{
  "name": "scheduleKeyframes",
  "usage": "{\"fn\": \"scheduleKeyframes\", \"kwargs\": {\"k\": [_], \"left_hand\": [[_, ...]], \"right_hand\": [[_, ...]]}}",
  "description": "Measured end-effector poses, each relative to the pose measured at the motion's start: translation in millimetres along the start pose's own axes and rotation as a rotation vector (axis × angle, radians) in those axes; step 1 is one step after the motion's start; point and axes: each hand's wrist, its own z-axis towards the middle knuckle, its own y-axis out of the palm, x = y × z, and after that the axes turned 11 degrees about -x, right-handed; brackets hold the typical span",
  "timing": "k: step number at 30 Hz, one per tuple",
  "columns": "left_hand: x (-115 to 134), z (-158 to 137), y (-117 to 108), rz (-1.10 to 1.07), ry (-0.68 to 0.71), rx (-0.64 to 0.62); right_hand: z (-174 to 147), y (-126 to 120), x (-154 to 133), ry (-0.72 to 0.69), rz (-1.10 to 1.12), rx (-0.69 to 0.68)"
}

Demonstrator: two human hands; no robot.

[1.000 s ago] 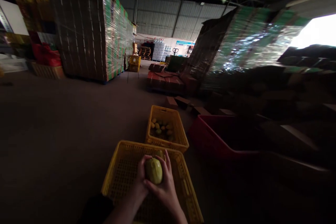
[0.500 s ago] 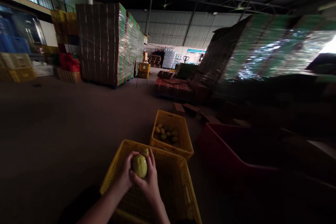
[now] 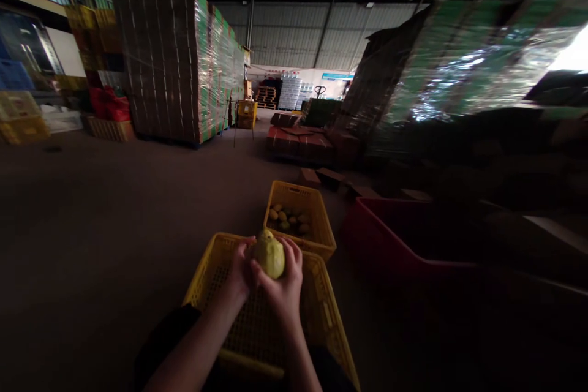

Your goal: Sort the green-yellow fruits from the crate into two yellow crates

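A yellow-green, ridged fruit that looks like a papaya (image 3: 270,255) is held up between my two hands, its narrower end pointing up and away. My left hand (image 3: 242,264) closes on its left side, with the fingers partly hidden behind it. On the other side, my right hand (image 3: 285,269) wraps it with the thumb across the front. Below both hands stands a yellow plastic crate (image 3: 331,312) with a slatted floor. A second yellow crate (image 3: 325,220) touches its far side and holds several yellowish fruits (image 3: 282,217) at the bottom.
To the right stands a large red tub (image 3: 390,239), its inside dark. Flat cardboard pieces (image 3: 328,177) lie beyond the crates. Tall wrapped stacks of boxes rise at left (image 3: 158,67) and right (image 3: 413,73). A low red stack (image 3: 298,144) sits farther back.
Both hands have moved up and to the right in view with the papaya. It has turned so its narrow end now shows at the top. The camera has shifted slightly.
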Motion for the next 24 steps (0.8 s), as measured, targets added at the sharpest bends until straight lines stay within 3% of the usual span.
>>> {"fn": "scheduleKeyframes", "kwargs": {"k": [5,8,10,15,19,24], "left_hand": [[2,0,25,0.004,0.041,0.064],[-2,-1,34,0.064,0.050,0.068],[-8,-1,36,0.099,0.026,0.094],[-13,-2,27,0.089,0.076,0.240],[-5,-3,23,-0.002,-0.004,0.116],[-3,-5,25,-0.042,0.022,0.055]], "right_hand": [[18,-19,3,0.205,0.363,0.083],[19,-26,10,0.311,0.480,0.226],[16,-28,12,0.347,0.488,0.280],[9,-28,12,0.457,0.597,0.251],[8,-29,15,0.519,0.803,0.232],[9,-23,20,0.570,0.966,0.148]]}}
